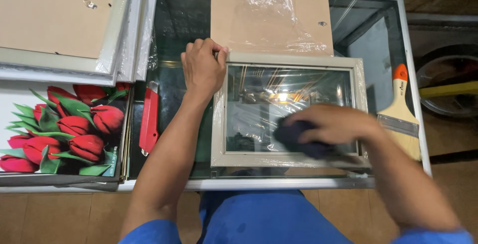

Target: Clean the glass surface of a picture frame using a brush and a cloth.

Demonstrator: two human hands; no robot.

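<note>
Clear plastic wrap (271,5) over backboard (234,20)

Picture frame (291,108): pale grey-beige moulding, glazed, lying flat, long side crosswise; loose clear wrap clings around its edges. Glass reflects an overhead light (glare near centre). Dark cloth (298,137): navy, bunched, pressed on the glass at the lower right; outline blurred.

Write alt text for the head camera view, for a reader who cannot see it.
Seen from above, a person's right hand presses a dark cloth on the glass of a pale picture frame while the left hand steadies its top-left corner. A red utility knife and a tulip print lie left, a paintbrush right.
</note>
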